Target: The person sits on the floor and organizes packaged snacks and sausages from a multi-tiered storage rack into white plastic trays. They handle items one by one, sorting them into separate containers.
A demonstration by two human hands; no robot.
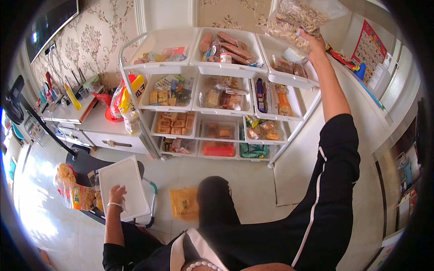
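Raised at the upper right, my right hand [313,42] grips a clear plastic bag of what look like peanuts in the shell [295,20]. The bag is above the top right bin [288,78] of a white rack, and partly hides it. In that bin lie packaged snacks [288,66]. At the lower left, my left hand [117,195] is over a white plastic bin [127,172], fingers apart and nothing plainly held. This bin rests tilted on a black chair [90,162], beside bagged snacks [83,196].
The wheeled rack [130,88] carries several tiers of bins with packaged food, including sausages [235,44]. A yellow packet [184,203] lies on the floor by my knee. Left of the rack is a white cabinet [108,139]; a pump bottle [379,74] stands at the right.
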